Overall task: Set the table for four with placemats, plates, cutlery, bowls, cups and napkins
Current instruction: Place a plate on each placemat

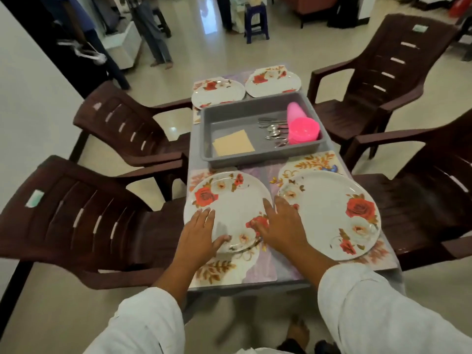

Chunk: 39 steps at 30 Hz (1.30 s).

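Note:
Two white rose-patterned plates lie on floral placemats at the near end of the table: the near left plate (231, 200) and the near right plate (329, 213). My left hand (200, 232) rests flat on the near left plate's left rim, thumb on its face. My right hand (282, 224) lies with straight fingers on that plate's right edge, between the two plates. Two more plates (217, 93) (272, 83) sit at the far end. A grey tub (222, 116) in the middle holds tan napkins (233, 143), cutlery (274, 130), pink bowls (304, 130) and pink cups (293, 111).
Brown plastic chairs stand around the small table: two on the left (76, 213) (127, 123) and two on the right (388, 70) (429, 200). A person's legs (155, 42) and a blue stool (256, 21) are on the floor beyond.

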Available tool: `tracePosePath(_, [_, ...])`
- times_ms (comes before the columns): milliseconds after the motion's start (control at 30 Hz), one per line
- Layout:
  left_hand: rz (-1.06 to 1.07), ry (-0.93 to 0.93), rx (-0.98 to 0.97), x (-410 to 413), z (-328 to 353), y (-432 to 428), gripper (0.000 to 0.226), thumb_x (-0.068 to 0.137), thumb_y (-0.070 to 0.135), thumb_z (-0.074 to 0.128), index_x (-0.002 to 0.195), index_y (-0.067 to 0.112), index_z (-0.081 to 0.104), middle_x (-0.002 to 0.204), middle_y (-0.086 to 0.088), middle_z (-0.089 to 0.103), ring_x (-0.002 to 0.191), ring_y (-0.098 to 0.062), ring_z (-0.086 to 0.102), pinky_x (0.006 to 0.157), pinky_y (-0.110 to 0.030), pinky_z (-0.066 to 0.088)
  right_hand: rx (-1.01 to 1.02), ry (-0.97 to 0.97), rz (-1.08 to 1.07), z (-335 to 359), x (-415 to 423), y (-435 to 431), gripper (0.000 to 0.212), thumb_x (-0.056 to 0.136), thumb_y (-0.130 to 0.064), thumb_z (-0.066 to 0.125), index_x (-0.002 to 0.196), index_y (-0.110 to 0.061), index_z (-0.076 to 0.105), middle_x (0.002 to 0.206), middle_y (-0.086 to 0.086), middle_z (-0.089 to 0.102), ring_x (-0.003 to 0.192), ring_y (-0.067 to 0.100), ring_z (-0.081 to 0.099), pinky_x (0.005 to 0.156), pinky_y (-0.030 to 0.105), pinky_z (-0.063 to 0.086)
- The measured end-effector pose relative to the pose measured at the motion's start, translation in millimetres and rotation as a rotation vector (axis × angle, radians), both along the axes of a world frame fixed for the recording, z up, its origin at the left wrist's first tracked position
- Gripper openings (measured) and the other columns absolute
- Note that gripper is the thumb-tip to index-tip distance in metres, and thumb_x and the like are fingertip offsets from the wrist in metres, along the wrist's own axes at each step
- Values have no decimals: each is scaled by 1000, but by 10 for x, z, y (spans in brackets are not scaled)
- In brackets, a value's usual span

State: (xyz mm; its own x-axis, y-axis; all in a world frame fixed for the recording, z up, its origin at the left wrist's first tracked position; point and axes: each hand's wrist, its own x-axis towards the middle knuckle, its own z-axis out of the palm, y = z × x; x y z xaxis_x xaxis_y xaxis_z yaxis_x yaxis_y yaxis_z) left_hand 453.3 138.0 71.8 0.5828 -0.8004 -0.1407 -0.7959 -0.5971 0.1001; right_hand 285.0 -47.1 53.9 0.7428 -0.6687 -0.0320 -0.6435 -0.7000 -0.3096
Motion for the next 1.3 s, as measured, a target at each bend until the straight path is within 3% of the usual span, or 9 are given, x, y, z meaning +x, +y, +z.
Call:
tracePosePath(133, [-23, -6, -24, 239, 43, 530, 93, 90, 79, 24, 160, 18, 20, 168, -3, 18, 155, -25, 12, 123, -42, 17, -1, 36, 9, 67, 370, 564, 84, 93, -79, 25, 160, -29, 19, 168, 10, 16, 154, 34, 19, 123, 52, 19])
tracePosePath(333, [-123, 5, -64, 508, 96, 1333, 96, 86, 75, 11, 160, 15, 20, 168, -4, 18, 156, -23, 10, 125, -39, 16, -15, 65, -41, 199, 793, 1553, 88, 89, -79, 12, 161, -29, 12, 170, 7, 9, 155, 32, 14, 124, 50, 13])
tracePosePath(533, [-195, -4, -101, 781, 110, 1900, 88, 90, 73, 13, 161, 20, 15, 169, -2, 14, 156, -21, 5, 125, -40, 14, -58, 48, -36, 362, 1113, 2232, 76, 98, -71, 29, 161, -30, 15, 170, 7, 10, 155, 32, 14, 124, 47, 15])
tracePosePath(700, [-247, 3, -154, 1081, 123, 1861, 78, 99, 67, 29, 162, 24, 11, 169, 1, 9, 156, -19, 1, 125, -39, 9, -74, 49, -76, 393, 1346, 2301, 78, 96, -72, 23, 161, -30, 15, 170, 8, 10, 156, 32, 13, 125, 48, 17])
tracePosePath(867, [-334, -10, -131, 1538, 99, 1653, 79, 98, 67, 30, 161, 23, 13, 169, 2, 11, 156, -18, 1, 126, -41, 12, -65, 24, -164, 282, 1756, 2169, 84, 92, -73, 14, 162, -26, 17, 169, 10, 15, 155, 32, 18, 124, 46, 19])
tracePosePath(967, [-402, -28, -123, 1899, 73, 1582, 80, 97, 67, 32, 161, 23, 16, 169, 3, 14, 156, -17, 2, 125, -38, 10, -19, -5, -255, 185, 2078, 2053, 83, 93, -72, 20, 160, -24, 25, 166, 14, 24, 152, 33, 24, 122, 47, 26])
tracePosePath(1033, [-421, -25, -113, 2164, 57, 1533, 81, 95, 69, 29, 161, 23, 16, 169, 4, 13, 156, -17, 3, 123, -37, 7, 9, -16, -287, 136, 2253, 2035, 81, 94, -70, 26, 158, -21, 30, 162, 16, 31, 149, 35, 31, 119, 48, 31])
tracePosePath(1167, [-413, -27, -65, 2646, -31, 1432, 87, 91, 72, 17, 161, 21, 16, 169, 1, 13, 156, -19, 5, 125, -42, 17, 36, -23, -303, 50, 2586, 2039, 77, 97, -68, 36, 158, -21, 31, 162, 16, 33, 149, 35, 31, 119, 49, 31])
tracePosePath(1300, [-467, -1, -18, 2941, -153, 1348, 92, 86, 74, 8, 162, 21, 12, 169, 1, 11, 156, -19, 2, 126, -41, 13, 27, 25, -363, 51, 2753, 2012, 79, 96, -70, 30, 159, -22, 28, 163, 16, 29, 150, 35, 28, 120, 49, 30])
